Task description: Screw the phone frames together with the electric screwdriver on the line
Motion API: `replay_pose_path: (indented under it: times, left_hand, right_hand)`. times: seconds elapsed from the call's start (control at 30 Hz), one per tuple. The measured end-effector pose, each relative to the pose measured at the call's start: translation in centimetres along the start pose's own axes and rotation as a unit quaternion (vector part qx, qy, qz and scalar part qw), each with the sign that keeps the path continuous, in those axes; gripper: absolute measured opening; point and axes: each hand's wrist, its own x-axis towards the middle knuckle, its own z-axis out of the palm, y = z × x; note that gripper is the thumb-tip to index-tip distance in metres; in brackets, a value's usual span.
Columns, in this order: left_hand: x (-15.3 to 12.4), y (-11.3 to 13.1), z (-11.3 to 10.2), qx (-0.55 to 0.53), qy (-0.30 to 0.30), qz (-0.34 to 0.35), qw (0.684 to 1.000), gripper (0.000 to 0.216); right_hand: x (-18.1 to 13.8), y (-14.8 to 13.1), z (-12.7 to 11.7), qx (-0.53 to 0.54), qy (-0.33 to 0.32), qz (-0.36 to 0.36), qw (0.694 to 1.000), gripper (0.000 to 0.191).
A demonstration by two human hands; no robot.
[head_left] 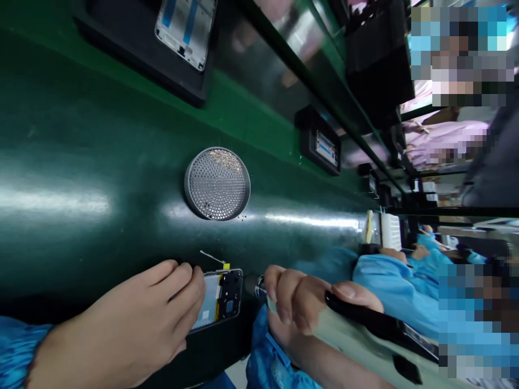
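My left hand (133,319) rests on an opened phone (221,298) that lies in a black tray at the near edge of the green belt, fingers curled over its left side and holding it down. My right hand (308,302) is wrapped round an electric screwdriver (365,329), whose metal tip (254,285) points at the phone's right end with the dark circuit board. A thin wire with a yellow tab (217,261) lies just above the phone.
A round perforated metal dish (217,183) holding tiny screws sits on the green conveyor belt (81,162). Black trays with phone frames (186,27) (324,148) lie farther along. Co-workers in blue sleeves (389,281) stand at the right.
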Motion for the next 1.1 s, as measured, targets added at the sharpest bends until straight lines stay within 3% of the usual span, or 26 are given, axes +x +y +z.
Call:
replay_pose_path:
  times: [0.2,0.43,0.8,0.97,1.1]
  left_hand:
    - [-0.1,0.2,0.2,-0.014,-0.005,-0.002,1.000,0.047]
    - [-0.6,0.5,0.4,-0.016,-0.013,0.003,1.000,0.053]
    - [-0.3,0.3,0.4,-0.028,-0.012,-0.007,0.999,0.052]
    - [0.0,0.3,0.0,-0.020,-0.021,-0.035,0.999,0.042]
    - [-0.5,0.4,0.0,-0.004,-0.035,-0.034,0.999,0.035]
  right_hand:
    - [-0.5,-1.5,2.1,-0.079,0.094,0.076,0.990,0.025]
    - [-0.1,-1.6,2.3,-0.099,0.047,0.087,0.990,0.022]
    - [-0.3,-2.2,2.3,-0.100,0.027,0.102,0.989,0.022]
    - [0.8,-3.1,1.3,-0.092,0.070,0.045,0.992,0.024]
    - [4.5,-2.9,0.0,-0.062,0.108,-0.020,0.992,0.024]
